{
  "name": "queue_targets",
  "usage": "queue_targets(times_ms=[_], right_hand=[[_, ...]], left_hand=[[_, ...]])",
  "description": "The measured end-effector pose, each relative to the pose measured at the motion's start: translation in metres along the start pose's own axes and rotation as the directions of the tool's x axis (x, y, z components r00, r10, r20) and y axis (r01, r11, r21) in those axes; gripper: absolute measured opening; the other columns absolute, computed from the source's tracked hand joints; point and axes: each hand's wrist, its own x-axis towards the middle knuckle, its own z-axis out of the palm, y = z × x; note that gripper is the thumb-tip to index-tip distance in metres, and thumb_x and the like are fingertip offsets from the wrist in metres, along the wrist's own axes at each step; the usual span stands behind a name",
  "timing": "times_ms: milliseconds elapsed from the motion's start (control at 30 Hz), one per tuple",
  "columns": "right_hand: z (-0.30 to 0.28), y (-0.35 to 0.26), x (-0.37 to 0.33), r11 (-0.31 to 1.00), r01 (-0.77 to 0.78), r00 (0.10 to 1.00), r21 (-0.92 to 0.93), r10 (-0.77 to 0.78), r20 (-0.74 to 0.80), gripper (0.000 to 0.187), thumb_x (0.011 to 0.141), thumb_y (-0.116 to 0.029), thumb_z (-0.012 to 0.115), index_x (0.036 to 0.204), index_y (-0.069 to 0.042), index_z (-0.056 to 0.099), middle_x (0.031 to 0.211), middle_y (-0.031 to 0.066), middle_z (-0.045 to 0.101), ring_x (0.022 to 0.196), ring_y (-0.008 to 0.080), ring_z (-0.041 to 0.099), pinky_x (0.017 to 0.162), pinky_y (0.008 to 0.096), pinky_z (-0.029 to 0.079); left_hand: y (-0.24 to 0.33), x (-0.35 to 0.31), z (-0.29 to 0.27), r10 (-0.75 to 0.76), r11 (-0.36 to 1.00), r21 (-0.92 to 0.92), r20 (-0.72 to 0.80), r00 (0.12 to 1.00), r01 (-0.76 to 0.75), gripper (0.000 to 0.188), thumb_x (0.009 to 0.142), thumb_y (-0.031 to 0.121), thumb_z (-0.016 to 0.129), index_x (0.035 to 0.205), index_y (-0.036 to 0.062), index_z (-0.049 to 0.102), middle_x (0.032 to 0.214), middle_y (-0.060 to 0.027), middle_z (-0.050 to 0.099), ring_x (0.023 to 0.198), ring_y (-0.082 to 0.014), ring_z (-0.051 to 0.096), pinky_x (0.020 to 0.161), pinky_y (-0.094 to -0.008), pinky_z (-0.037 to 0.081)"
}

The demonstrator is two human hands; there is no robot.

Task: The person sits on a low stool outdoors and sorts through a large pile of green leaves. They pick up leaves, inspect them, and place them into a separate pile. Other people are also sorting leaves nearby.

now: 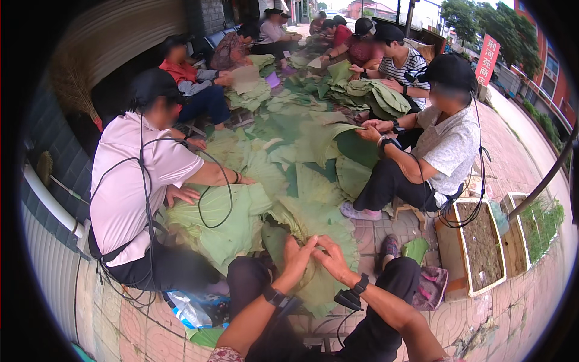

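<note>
In front of my knees, my left hand [294,263] and my right hand [333,260] come together, fingertips almost touching. Both are closed, pinching a broad lotus leaf [315,294] that spreads beneath them and hangs between my forearms. Just beyond lies a wide pile of flat green lotus leaves [313,208], overlapping one another. To the left, a person in a pale pink shirt [142,154] lays both hands on a leaf stack [220,208]. A person in a light patterned shirt [449,142] at the right holds up a leaf edge [329,139].
Several more people sit along both sides of the leaf pile. Soil-filled foam boxes [482,247] stand at the right, beside a purple bag [431,288]. A plastic bag [192,311] lies by my left leg. Black cables hang around the person at the left. Paving tiles [470,326] cover the ground.
</note>
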Motion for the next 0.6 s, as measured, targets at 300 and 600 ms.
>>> queue_targets(times_ms=[300, 600], right_hand=[[0.006, 0.004, 0.014, 0.806, -0.308, 0.944, 0.506, 0.326, 0.054, 0.034, 0.097, -0.024, 0.055, 0.122, -0.003, 0.063, 0.104, 0.0052, 0.066, 0.095, 0.0149, 0.063, 0.08, 0.0293, 0.051], [0.023, 0.016, 0.017, 0.824, -0.369, 0.923, 0.43, 0.377, 0.068, 0.028, 0.1, -0.025, 0.055, 0.116, -0.003, 0.063, 0.096, 0.0024, 0.066, 0.089, 0.0125, 0.062, 0.075, 0.028, 0.051]], left_hand=[[-0.031, 0.011, -0.009, -0.05, 0.999, 0.0, -0.061, 0.997, 0.05, 0.039, 0.085, 0.012, 0.076, 0.112, -0.0071, 0.057, 0.105, -0.0176, 0.067, 0.094, -0.0252, 0.066, 0.08, -0.0369, 0.051], [-0.037, 0.009, -0.023, -0.059, 0.988, 0.138, -0.067, 0.996, 0.068, 0.034, 0.08, 0.016, 0.079, 0.097, -0.0073, 0.06, 0.089, -0.019, 0.069, 0.084, -0.0283, 0.068, 0.073, -0.041, 0.051]])
